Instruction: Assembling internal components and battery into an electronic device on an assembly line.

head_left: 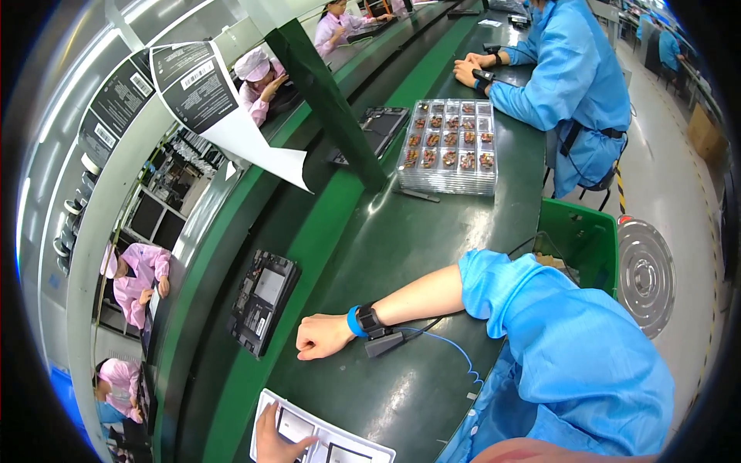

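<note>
Near the lower edge my left hand (277, 440) reaches over a white tray (376, 447), thumb and fingers spread apart. Flat pieces with black borders and pale middles lie in its compartments; one piece (294, 426) sits between my thumb and fingers. My right hand (325, 336) rests on the green bench as a closed fist, with nothing showing in it. A blue band and a black wrist strap (371, 318) circle that wrist, with a dark clip and a coiled blue cord. Beyond the fist, an opened laptop base (265, 302) lies on the line, its inner parts exposed.
A stack of clear trays (449, 147) with small reddish parts stands farther up the bench. A green post (328, 104) rises beside another laptop base (378, 130). A green bin (590, 239) stands at the bench's right edge. A co-worker in blue (575, 73) sits beyond.
</note>
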`<action>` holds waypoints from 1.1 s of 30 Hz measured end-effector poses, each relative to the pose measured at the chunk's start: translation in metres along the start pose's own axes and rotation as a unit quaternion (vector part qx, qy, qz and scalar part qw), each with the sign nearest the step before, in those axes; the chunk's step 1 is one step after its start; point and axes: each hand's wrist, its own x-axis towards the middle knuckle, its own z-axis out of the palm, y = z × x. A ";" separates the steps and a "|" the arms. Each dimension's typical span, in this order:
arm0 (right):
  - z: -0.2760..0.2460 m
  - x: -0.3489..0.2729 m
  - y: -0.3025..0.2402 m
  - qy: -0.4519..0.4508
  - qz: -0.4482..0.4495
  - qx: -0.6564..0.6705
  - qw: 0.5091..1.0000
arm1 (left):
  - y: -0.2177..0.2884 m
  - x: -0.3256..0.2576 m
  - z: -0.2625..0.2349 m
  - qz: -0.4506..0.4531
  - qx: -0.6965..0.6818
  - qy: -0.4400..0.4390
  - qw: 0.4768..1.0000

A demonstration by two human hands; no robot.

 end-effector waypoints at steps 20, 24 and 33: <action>-0.009 0.011 0.011 0.096 0.104 0.079 0.987 | 0.090 0.051 0.087 -0.004 0.103 0.054 0.993; -0.027 0.007 -0.010 0.066 0.126 0.081 0.986 | 0.100 0.068 0.079 -0.018 0.063 0.092 0.994; -0.026 -0.066 -0.023 0.102 0.211 0.084 0.968 | 0.063 0.095 0.077 0.015 -0.062 0.138 0.988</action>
